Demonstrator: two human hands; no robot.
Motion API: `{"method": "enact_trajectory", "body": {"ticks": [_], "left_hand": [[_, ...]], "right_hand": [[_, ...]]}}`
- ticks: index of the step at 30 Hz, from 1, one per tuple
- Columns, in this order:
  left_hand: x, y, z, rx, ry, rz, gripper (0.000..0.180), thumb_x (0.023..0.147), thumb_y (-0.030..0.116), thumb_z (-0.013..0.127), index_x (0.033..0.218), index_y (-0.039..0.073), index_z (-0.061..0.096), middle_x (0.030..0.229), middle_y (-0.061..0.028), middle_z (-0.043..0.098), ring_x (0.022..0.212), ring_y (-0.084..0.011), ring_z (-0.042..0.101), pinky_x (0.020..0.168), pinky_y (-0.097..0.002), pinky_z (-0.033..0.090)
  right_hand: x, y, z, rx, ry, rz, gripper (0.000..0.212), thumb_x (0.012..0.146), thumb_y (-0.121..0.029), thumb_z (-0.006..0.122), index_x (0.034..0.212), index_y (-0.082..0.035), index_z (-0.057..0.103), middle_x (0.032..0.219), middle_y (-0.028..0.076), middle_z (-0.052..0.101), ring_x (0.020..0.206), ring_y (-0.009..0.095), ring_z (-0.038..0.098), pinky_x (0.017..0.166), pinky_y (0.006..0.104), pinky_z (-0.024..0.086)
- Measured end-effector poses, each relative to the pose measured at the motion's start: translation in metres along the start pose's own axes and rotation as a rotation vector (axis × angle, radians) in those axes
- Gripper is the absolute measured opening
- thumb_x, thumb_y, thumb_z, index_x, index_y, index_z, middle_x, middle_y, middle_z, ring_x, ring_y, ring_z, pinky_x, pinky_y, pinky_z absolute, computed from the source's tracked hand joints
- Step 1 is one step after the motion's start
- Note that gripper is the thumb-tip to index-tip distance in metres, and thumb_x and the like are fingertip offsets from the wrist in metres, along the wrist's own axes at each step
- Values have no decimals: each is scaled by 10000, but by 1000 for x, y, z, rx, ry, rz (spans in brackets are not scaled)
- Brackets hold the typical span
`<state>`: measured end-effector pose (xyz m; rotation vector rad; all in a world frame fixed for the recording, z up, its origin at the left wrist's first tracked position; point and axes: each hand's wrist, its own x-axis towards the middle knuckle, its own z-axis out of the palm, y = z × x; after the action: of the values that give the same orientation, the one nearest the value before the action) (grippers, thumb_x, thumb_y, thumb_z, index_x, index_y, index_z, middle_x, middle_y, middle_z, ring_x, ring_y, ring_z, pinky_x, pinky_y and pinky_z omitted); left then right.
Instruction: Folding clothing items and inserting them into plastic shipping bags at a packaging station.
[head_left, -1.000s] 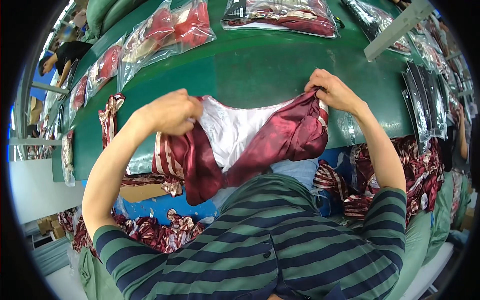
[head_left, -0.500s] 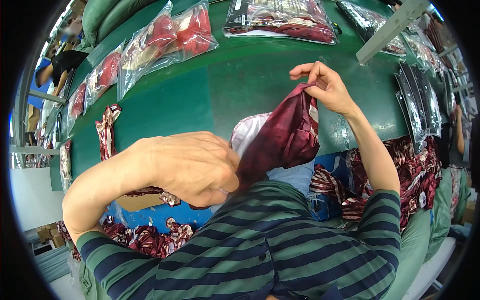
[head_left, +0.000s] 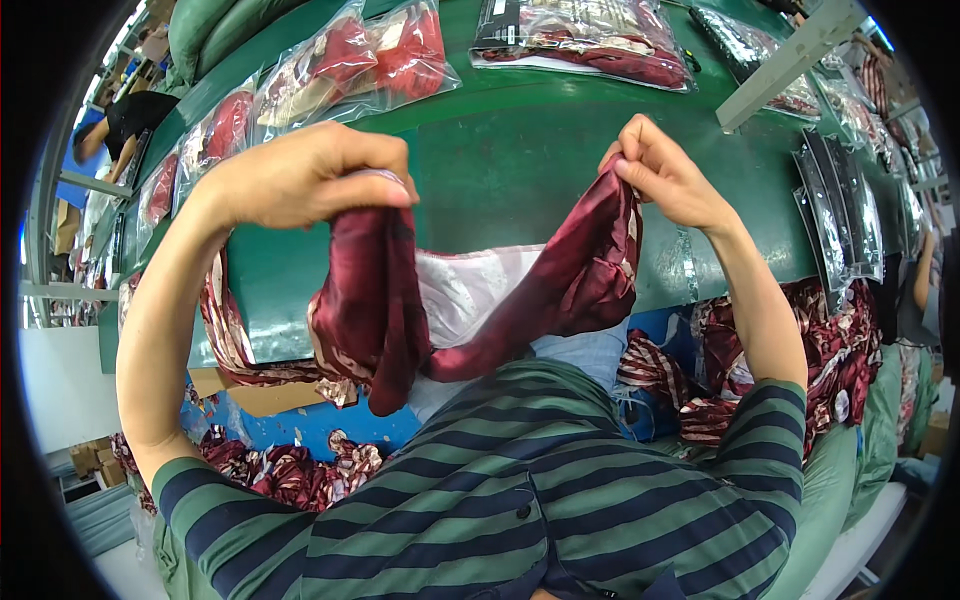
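A shiny burgundy satin garment (head_left: 500, 345) hangs between my two hands above the near edge of the table, sagging in the middle. Its pale white inner side (head_left: 470, 290) shows in the dip, and patterned cream parts show at both ends. My left hand (head_left: 320, 175) is closed round a bunched upper edge on the left. On the right, my right hand (head_left: 665, 175) pinches the other upper corner between thumb and fingers. A striped burgundy and cream strip of cloth (head_left: 225, 310) lies over the table edge below my left forearm.
Bagged red and cream garments (head_left: 410, 55) lie along the far side of the green table (head_left: 480, 190). A grey metal post (head_left: 790, 65) rises at the far right, near dark plastic packets (head_left: 840, 205). Heaped burgundy cloth (head_left: 820, 360) sits at my right, more (head_left: 300, 475) low at left.
My left hand has risen and moved away from my body, lifting the left end of the garment, which now spreads wider and shows more white inside. My right hand stays nearly in place.
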<state>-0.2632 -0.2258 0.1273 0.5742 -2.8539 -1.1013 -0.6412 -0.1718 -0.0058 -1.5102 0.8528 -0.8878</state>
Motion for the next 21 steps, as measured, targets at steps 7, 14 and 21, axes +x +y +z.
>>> {"method": "enact_trajectory", "body": {"ticks": [7, 14, 21], "left_hand": [[-27, -32, -25, -232, 41, -650, 110, 965, 144, 689, 915, 45, 686, 874, -48, 727, 615, -106, 579, 576, -237, 494], [-26, -56, -24, -104, 24, -293, 63, 909, 69, 713, 898, 36, 660, 881, -63, 723, 698, -111, 601, 616, -241, 516], [20, -49, -19, 31, 96, -272, 103, 818, 27, 731, 879, 37, 648, 924, -81, 726, 770, -142, 623, 701, -282, 516]], "right_hand": [[-13, -27, -5, -406, -228, 87, 120, 943, -13, 585, 1042, -60, 538, 900, 32, 643, 739, 90, 531, 611, 258, 385], [-31, -35, -11, -872, -231, -45, 278, 855, 50, 563, 1118, -35, 594, 903, 43, 644, 731, 126, 530, 641, 269, 413], [-28, -29, 6, -697, 37, 39, 380, 816, 66, 540, 1169, -30, 643, 1022, 56, 677, 765, 165, 574, 683, 277, 455]]}}
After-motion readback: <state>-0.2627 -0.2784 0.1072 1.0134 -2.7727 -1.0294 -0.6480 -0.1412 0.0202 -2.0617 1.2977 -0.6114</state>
